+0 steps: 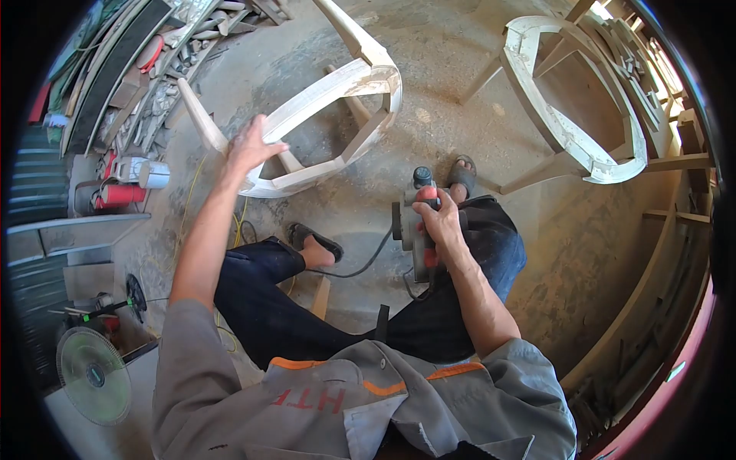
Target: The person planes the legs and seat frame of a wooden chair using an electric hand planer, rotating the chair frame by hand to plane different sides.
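My left hand [251, 147] grips the near left corner of a pale wooden chair frame [310, 107], thumb spread over the rail. The frame has an open middle and stands tilted on the floor, with legs pointing outward. In my right hand [441, 218] is a grey and red electric planer [414, 234], my fingers closed around its handle. A dark knob tops its far end. The planer is held near my right knee, apart from the frame, and a black cord [368, 261] trails from it toward the left.
A second wooden chair frame [548, 107] stands at the far right. Wood offcuts [199, 38] are heaped at the upper left, near a red tool [121, 195]. A round fan [93, 376] is at the lower left. Yellow cable [188, 195] crosses the floor. Planks [632, 69] lean along the right side.
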`<state>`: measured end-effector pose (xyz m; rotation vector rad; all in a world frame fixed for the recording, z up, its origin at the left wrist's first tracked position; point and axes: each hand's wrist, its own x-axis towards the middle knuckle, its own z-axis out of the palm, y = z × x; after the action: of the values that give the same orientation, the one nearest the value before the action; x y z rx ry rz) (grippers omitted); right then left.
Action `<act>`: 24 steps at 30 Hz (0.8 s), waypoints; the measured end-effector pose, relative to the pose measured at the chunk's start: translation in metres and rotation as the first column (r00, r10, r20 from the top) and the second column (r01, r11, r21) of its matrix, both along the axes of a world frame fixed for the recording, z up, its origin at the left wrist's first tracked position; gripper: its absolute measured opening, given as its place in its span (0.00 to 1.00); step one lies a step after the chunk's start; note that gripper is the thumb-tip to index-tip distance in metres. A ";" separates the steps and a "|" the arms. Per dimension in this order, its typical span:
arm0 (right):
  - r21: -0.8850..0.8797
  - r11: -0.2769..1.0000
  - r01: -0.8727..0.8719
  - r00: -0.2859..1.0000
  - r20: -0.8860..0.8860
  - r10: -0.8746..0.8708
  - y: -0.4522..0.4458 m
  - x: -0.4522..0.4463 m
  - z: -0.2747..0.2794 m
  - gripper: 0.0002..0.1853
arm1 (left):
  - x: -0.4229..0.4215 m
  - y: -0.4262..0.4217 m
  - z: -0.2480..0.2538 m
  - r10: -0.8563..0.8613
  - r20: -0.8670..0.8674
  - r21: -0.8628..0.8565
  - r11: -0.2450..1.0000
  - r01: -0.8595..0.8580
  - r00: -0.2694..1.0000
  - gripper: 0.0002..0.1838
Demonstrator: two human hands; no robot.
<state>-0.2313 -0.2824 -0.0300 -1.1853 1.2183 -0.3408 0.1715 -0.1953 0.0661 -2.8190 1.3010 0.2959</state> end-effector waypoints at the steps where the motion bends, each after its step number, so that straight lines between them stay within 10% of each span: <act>1: 0.005 1.000 0.001 1.000 -0.005 -0.001 0.000 0.000 -0.002 0.36 | -0.024 -0.012 0.008 -0.006 0.083 -0.008 1.000 0.007 0.996 0.44; 17: -0.041 0.999 0.034 0.994 0.101 -0.029 -0.002 -0.008 0.015 0.20 | 0.036 0.148 -0.033 -0.229 0.080 -0.105 0.966 0.237 0.970 0.31; 24: -0.227 0.951 0.210 0.972 0.157 -0.177 0.022 -0.006 0.115 0.20 | 0.040 0.192 -0.029 -0.327 0.071 -0.242 0.911 0.335 0.942 0.34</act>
<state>-0.2368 -0.2601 0.0855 -1.2303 1.2004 -0.7239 0.2118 -0.0036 0.0376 -2.7030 1.8977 0.0830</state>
